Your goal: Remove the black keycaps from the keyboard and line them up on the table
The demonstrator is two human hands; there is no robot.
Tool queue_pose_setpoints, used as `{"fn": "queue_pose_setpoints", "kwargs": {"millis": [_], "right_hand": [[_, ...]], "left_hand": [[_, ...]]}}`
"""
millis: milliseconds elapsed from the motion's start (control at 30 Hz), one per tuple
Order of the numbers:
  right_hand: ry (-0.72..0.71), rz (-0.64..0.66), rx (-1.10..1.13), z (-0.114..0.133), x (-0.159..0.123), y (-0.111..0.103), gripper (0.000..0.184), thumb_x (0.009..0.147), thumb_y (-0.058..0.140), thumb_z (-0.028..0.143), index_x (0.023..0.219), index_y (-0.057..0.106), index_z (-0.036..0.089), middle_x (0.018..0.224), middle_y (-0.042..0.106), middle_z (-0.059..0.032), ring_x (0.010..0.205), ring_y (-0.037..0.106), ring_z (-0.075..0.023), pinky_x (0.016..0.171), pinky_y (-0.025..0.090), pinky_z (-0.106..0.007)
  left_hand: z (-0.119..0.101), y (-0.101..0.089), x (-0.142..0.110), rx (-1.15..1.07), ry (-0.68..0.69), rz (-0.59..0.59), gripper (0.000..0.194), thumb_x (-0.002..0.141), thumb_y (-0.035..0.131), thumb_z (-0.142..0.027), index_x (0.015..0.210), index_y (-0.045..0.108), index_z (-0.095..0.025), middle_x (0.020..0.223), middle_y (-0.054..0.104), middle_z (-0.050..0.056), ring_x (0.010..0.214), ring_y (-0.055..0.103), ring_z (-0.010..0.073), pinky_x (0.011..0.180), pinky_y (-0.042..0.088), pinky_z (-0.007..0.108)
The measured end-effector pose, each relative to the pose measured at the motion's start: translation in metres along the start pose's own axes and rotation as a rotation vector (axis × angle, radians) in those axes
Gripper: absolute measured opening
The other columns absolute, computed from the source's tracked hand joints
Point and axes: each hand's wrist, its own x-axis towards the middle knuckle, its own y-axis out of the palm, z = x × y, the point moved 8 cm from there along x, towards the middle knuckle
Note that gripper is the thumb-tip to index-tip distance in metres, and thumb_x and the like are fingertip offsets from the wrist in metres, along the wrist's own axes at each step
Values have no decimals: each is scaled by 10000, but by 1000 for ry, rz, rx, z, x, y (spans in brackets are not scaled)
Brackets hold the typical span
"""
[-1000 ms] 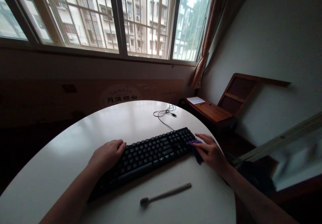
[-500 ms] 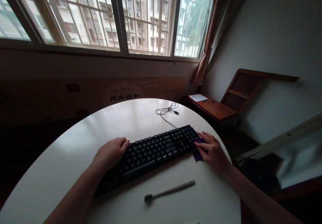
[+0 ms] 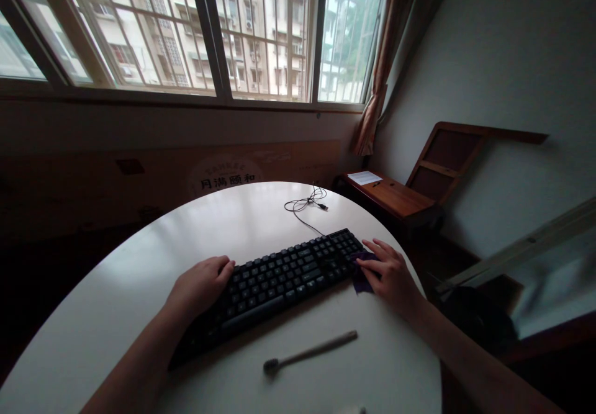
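A black keyboard (image 3: 279, 283) lies at a slant on the white round table (image 3: 223, 215). My left hand (image 3: 205, 280) is closed around its far left edge, thumb on top near the keys. At the keyboard's right end, my right hand (image 3: 388, 271) pinches a dark purple cloth (image 3: 362, 282) and presses it to the number-key side. Part of the cloth hangs over the near edge onto the table. In front of the keyboard rests a toothbrush-like brush (image 3: 310, 352) with dark bristles, its head to the left.
The keyboard's coiled cable (image 3: 305, 203) with its plug lies behind it. Right of the table stands a wooden bench (image 3: 391, 193) bearing a paper sheet (image 3: 364, 177). A small pale object (image 3: 356, 410) shows at the bottom edge. A barred window (image 3: 261, 35) is ahead.
The view has shifted slightly, so everything sits a little further left. Both hands keep their places at the keyboard; the right hand's fingers and the cloth have moved only slightly.
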Motion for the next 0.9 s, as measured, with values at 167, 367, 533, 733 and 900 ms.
{"fn": "queue_pose_setpoints", "kwargs": {"millis": [167, 367, 533, 733, 900], "right_hand": [[-109, 34, 41, 13, 1, 3, 256, 854, 618, 194, 1042, 756, 300, 1372, 544, -49, 1278, 461, -299, 1021, 413, -514], [37, -65, -77, -5, -1, -7, 250, 825, 610, 182, 982, 769, 294, 1324, 576, -55, 1255, 465, -325, 982, 407, -547], [66, -58, -89, -8, -2, -8, 247, 827, 602, 189, 991, 763, 280, 1314, 585, -63, 1244, 475, -328, 981, 407, -556], [28, -48, 0, -8, -1, -5, 210, 831, 627, 191, 965, 765, 276, 1270, 608, -66, 1220, 497, -313, 992, 429, -533], [88, -185, 122, -20, -1, -18, 189, 865, 593, 200, 961, 749, 245, 1141, 651, -80, 1105, 565, -263, 973, 467, -462]], "left_hand": [[-2, -2, -1, 4, -7, 2, 417, 915, 291, -453, 874, 639, -228, 985, 702, 74, 940, 637, 257, 724, 428, 318], [-2, -3, -2, -13, -11, 12, 413, 914, 294, -457, 879, 634, -225, 991, 700, 78, 941, 638, 257, 743, 433, 328], [-1, -1, 0, -27, 0, 13, 416, 913, 298, -465, 883, 637, -225, 995, 703, 81, 940, 639, 261, 745, 438, 330], [-2, -3, 0, -25, 0, 9, 409, 910, 304, -461, 857, 635, -229, 976, 708, 74, 917, 643, 252, 733, 437, 318], [-3, -3, -1, -16, 1, 14, 415, 914, 292, -461, 866, 634, -231, 974, 707, 69, 919, 643, 256, 727, 433, 319]]}}
